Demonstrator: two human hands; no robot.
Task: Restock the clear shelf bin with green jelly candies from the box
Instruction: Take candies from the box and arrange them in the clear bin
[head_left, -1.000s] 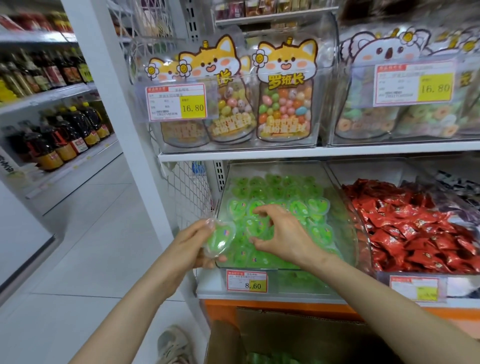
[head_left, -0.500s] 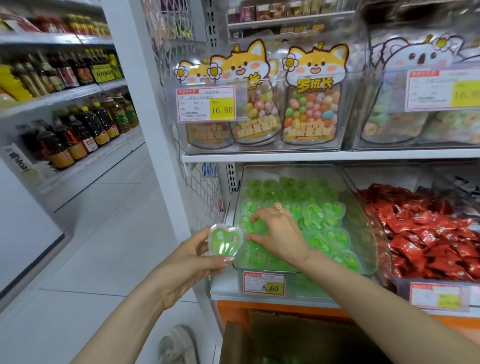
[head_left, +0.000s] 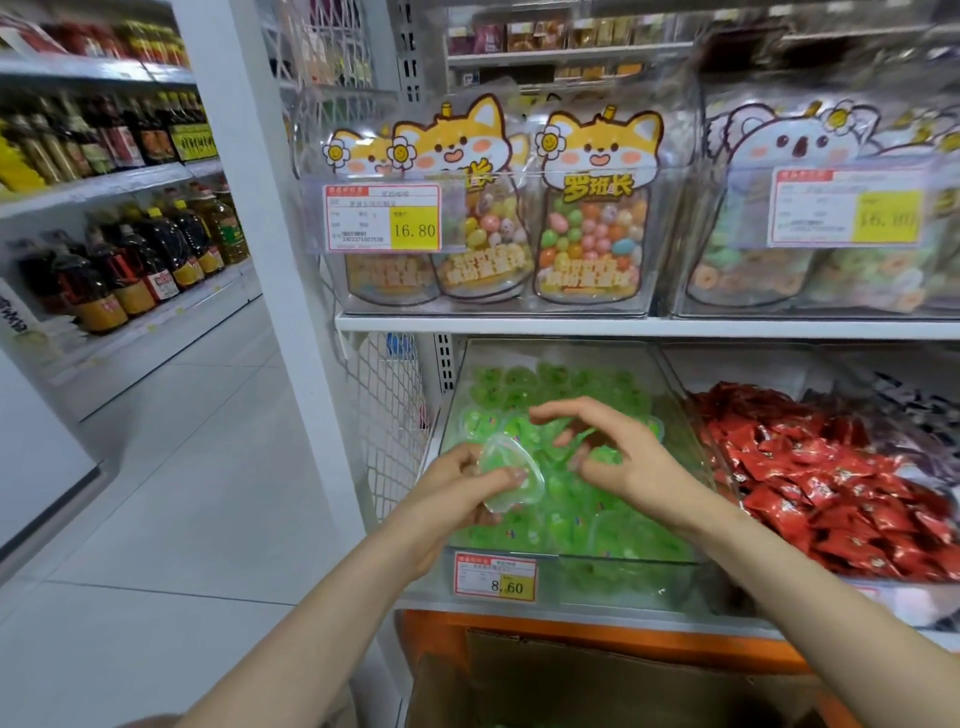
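Supermarket shelving held a clear bin (head_left: 628, 579) heaped with green jelly candies (head_left: 576, 519), red-wrapped sweets (head_left: 831, 478) alongside. Left hand (head_left: 452, 496) pinched one tilted jelly cup (head_left: 511, 475) above the bin's front-left corner, long axis upper-left to lower-right; right hand (head_left: 623, 460) hovered, fingers loosely spread.

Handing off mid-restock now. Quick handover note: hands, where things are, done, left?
Left hand: fingers grip one green jelly cup at the front-left corner of the clear bin.
Right hand: open, loosely curled over the green jellies, nothing visible in it.
Done: bin already holds many jellies.
Box: below the shelf, contents barely visible.
Left: place the held cup, then likely more from the box.
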